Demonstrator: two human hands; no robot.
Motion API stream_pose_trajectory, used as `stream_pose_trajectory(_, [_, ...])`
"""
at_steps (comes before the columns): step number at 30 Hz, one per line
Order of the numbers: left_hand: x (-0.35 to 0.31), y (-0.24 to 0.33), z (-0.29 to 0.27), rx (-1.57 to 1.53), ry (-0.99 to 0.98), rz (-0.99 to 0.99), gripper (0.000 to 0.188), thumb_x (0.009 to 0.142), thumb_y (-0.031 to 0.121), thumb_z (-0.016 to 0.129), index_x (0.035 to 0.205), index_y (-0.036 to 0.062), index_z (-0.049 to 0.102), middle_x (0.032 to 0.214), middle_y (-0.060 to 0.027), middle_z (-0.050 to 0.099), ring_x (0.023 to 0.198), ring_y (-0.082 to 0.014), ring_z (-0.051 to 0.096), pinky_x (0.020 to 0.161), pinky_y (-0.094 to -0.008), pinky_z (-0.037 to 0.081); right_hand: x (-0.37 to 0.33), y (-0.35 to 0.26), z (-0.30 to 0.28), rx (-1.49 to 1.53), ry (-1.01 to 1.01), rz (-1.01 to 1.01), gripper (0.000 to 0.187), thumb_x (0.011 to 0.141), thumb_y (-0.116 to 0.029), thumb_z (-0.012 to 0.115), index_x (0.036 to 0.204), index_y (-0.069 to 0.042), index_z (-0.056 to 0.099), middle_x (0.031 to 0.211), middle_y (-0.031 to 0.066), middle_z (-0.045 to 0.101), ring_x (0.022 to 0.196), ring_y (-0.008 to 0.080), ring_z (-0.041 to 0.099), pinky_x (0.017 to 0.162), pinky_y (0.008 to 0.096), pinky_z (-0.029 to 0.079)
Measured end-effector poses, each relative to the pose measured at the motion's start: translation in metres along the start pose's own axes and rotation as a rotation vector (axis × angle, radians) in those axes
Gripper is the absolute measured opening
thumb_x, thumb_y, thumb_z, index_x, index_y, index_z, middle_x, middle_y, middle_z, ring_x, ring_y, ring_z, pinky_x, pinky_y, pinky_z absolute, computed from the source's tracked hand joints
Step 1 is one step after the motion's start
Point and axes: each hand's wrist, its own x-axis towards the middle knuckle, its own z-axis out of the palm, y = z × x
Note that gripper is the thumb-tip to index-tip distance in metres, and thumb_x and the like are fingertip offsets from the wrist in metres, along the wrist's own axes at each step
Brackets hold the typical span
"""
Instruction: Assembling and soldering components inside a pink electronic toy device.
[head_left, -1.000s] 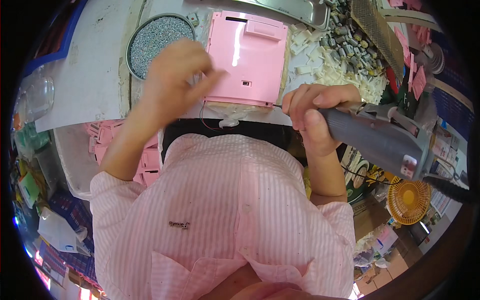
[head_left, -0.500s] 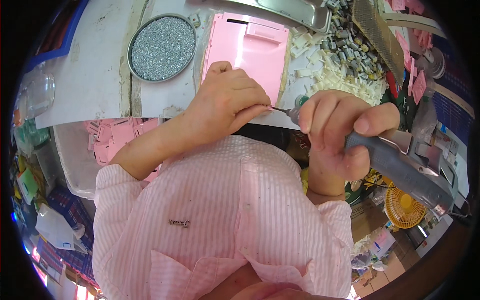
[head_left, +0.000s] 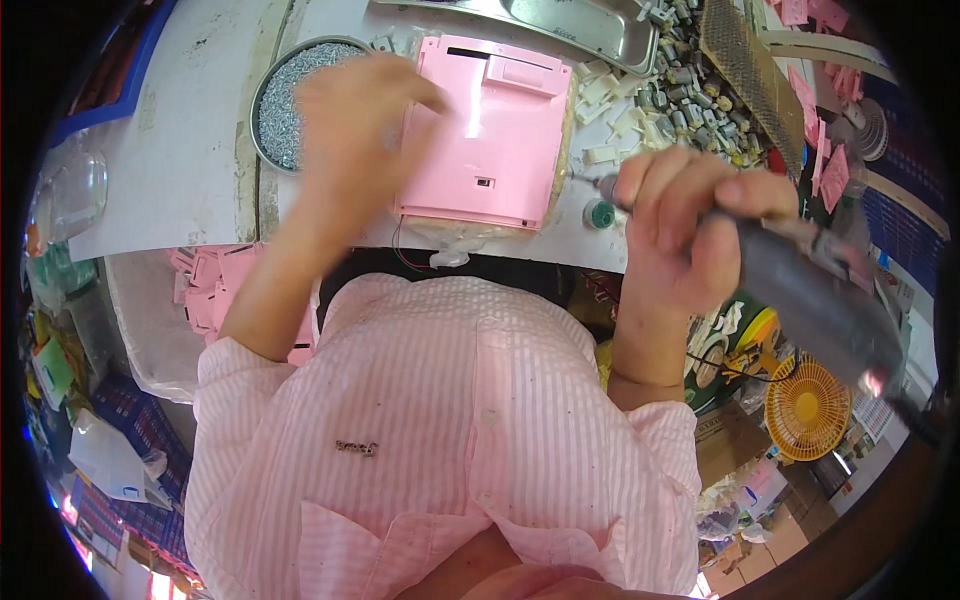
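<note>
Probably screw-fastening: right hand (head_left: 688, 228) grips electric screwdriver (head_left: 812, 292), blurred left hand (head_left: 362, 130) unclear in grip; next move calls for bit (head_left: 583, 178) left onto pink casing (head_left: 505, 135).

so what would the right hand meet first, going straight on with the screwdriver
Likely the pink panel, at its right edge: the screwdriver in the right hand points its tip there, though height is unclear and it might pass over.
</note>
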Motion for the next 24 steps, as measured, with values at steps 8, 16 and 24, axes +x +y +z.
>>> stream_pose_trajectory(8, [-0.021, -0.053, -0.046, 0.375, -0.322, -0.266, 0.013, 0.086, 0.023, 0.072, 0.093, 0.0117, 0.071, 0.092, -0.0008, 0.066, 0.098, -0.0223, 0.062, 0.095, -0.0442, 0.037, 0.007, 0.047, -0.017, -0.121, -0.004, -0.013, 0.019, 0.095, -0.004, 0.056, 0.106, -0.007, 0.041, 0.068, 0.0072, 0.050, 0.055, 0.0156, 0.047, 0.057, 0.0381, 0.049])
stream_pose_trajectory(16, [-0.011, -0.066, -0.043, 0.191, -0.126, -0.245, 0.008, 0.088, 0.016, 0.069, 0.089, 0.0085, 0.071, 0.080, -0.0044, 0.065, 0.080, -0.0256, 0.063, 0.080, -0.0386, 0.045, 0.016, 0.044, -0.022, -0.255, -0.067, 0.074, 0.015, 0.097, -0.008, 0.054, 0.108, -0.008, 0.044, 0.067, 0.0062, 0.050, 0.055, 0.0157, 0.045, 0.056, 0.0362, 0.045])
stream_pose_trajectory(24, [-0.008, 0.038, 0.007, -0.371, -0.227, -0.020, 0.014, 0.078, 0.006, 0.077, 0.090, 0.0115, 0.071, 0.087, 0.0006, 0.069, 0.080, -0.0172, 0.061, 0.081, -0.0338, 0.038, 0.029, -0.013, 0.008, 0.100, -0.270, 0.082, 0.024, 0.100, -0.027, 0.058, 0.117, -0.013, 0.048, 0.068, -0.0009, 0.050, 0.055, 0.0132, 0.047, 0.061, 0.0332, 0.045])
